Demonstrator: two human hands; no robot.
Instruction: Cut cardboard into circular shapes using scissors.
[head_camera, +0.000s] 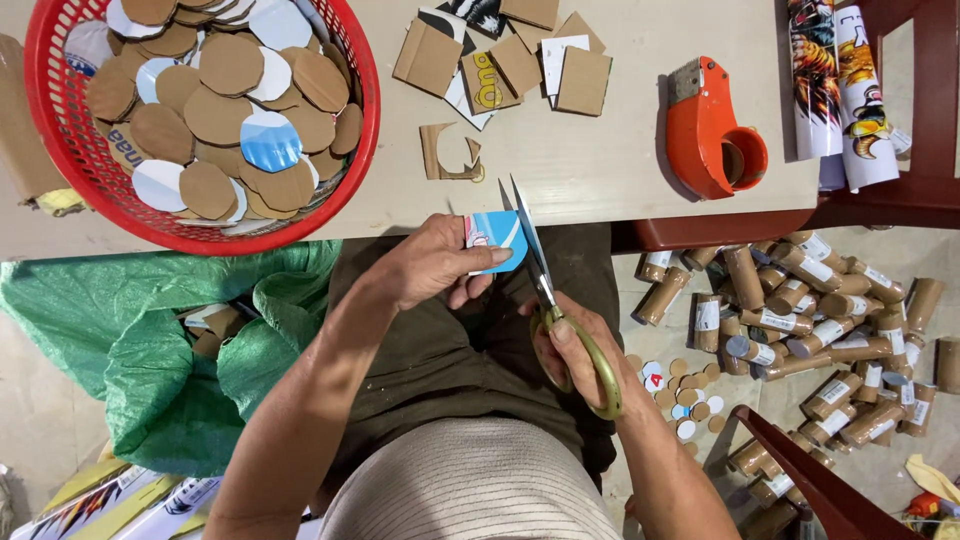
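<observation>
My left hand (432, 264) pinches a small piece of card (497, 240), blue and white on its printed side, just past the near edge of the table (600, 170). In my right hand (578, 352) are scissors (545, 290) with yellow-green handles. Their blades point away from me and are parted around the card's right edge.
A red mesh basket (356, 120) of round card discs sits at the table's left. Square card pieces (520, 60), a curved offcut (448, 152), an orange tape dispenser (712, 130) and printed rolls (840, 80) lie on the table. Cardboard tubes (810, 320) and small discs (685, 395) cover the floor right; green sack (170, 330) left.
</observation>
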